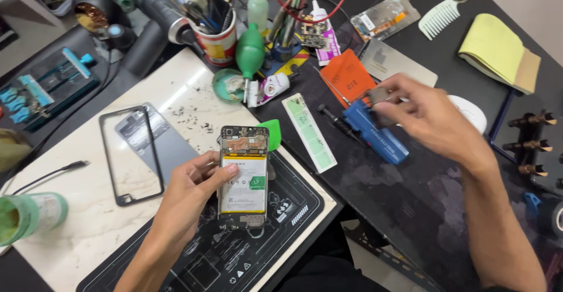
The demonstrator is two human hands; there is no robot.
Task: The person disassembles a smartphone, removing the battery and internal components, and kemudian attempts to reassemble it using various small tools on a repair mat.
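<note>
An opened smartphone [243, 175] with its white battery and circuit board exposed lies on a black repair mat [293, 210]. My left hand [190, 195] grips the phone's left edge, thumb on the battery. My right hand [431, 116] hovers to the right above the dark bench, pinching a small grey metal part [381, 95] between its fingertips. Just under that hand lies a blue rectangular tool case [375, 133]. A green plastic pick [271, 133] peeks out beside the phone's top right corner.
A black phone frame [130, 154] and a grey back cover lie on the white marble slab [70, 210]. A cup of tools [218, 37], a green air blower [250, 48], an orange card [347, 75], a pale green strip [309, 131], a comb [438, 17] and a yellow notepad [498, 51] crowd the back.
</note>
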